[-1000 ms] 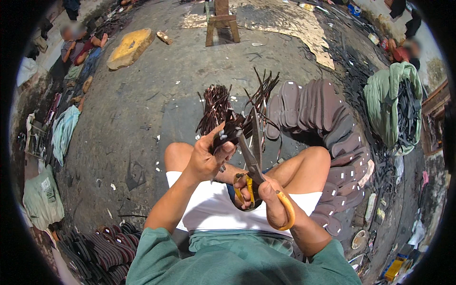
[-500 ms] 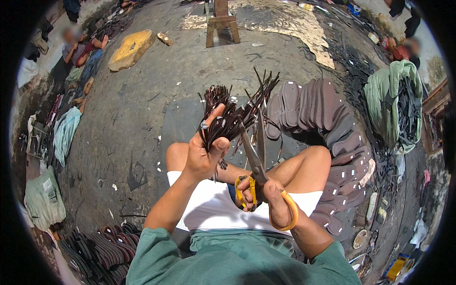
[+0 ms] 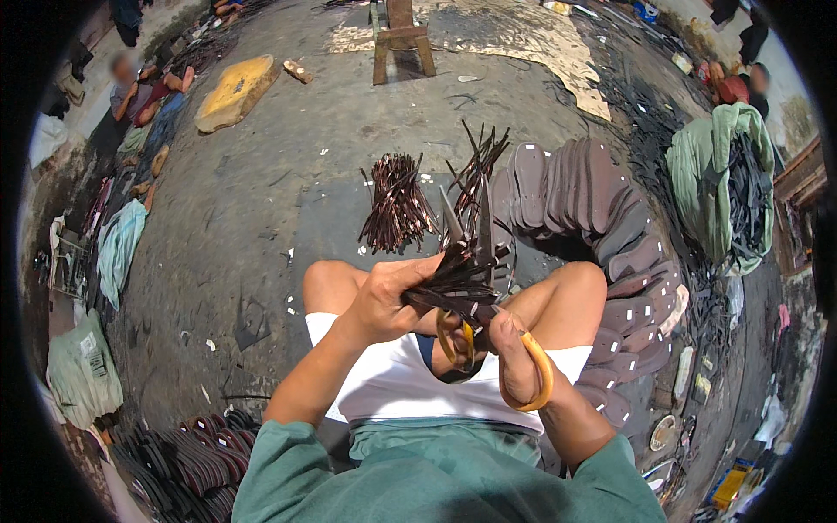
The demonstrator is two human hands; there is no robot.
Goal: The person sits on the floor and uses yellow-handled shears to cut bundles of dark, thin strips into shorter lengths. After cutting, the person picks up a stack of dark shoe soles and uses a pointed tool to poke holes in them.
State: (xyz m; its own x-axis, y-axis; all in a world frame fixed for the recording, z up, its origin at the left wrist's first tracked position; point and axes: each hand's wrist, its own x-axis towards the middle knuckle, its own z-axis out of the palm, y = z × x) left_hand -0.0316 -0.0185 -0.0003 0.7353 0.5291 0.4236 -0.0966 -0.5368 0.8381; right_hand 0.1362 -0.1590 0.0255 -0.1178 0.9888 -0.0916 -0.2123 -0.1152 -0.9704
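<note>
My left hand [image 3: 391, 295] is closed around a bundle of thin dark strips [image 3: 460, 272], held low over my lap. In my right hand [image 3: 516, 350] is a large pair of scissors [image 3: 486, 218] with yellow handles, its blades spread apart and pointing away from me. The strips reach across to the scissors and partly cover the lower blades; whether they lie between the blades I cannot tell. Beyond my left hand, a heap of brown-black strips [image 3: 397, 205] lies on a dark mat [image 3: 327, 218]. A second bunch of strips [image 3: 479, 157] shows behind the scissor tips.
Brown shoe soles [image 3: 602, 187] stand in a curved row to my right, near a green sack [image 3: 697, 174] of dark scraps. More soles [image 3: 187, 453] are stacked at lower left. Farther off are a yellow slab [image 3: 237, 91], a wooden stand [image 3: 403, 44] and two seated people.
My left hand has come down toward my lap with its strips and turned over, uncovering the heap on the mat. The scissor blades have spread wider and now point more upright.
</note>
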